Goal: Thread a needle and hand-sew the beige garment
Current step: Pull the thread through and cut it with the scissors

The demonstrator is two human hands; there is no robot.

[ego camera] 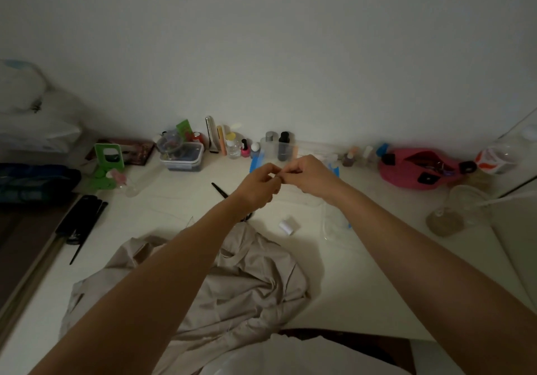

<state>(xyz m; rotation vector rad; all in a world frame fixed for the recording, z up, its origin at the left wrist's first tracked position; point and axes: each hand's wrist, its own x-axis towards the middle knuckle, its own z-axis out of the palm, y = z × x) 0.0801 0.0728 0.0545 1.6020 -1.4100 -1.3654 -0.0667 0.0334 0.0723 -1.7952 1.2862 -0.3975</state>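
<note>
A: Entry one. Hands?
B: Both are raised over the middle of the surface (363,273), forearms bare. The left hand (260,184) and right hand (309,172) meet at the fingertips. Fingers are curled and the tips are drawn narrow into a pinch. Whatever lies between the tips is too small and dim to make out. I cannot tell whether either hand holds a needle or thread.
A: Garment position?
B: The beige garment (241,287) lies crumpled at the near edge, under the left forearm, well apart from both hands.
A: Items close by?
B: A small white spool (287,225) sits just beyond the garment, toward the right. Black scissors (220,190) lie beside the left wrist, partly hidden by it. Black combs (82,220) are at the left edge.
A: Far edge?
B: A row of small bottles (255,148) stands against the wall, with a clear lidded box (181,156) to its left. A green mirror stand (109,159) is near the far left corner. A pink pouch (415,169), open at the top, sits toward the far right corner. A clear glass (457,211) is near the right edge.
</note>
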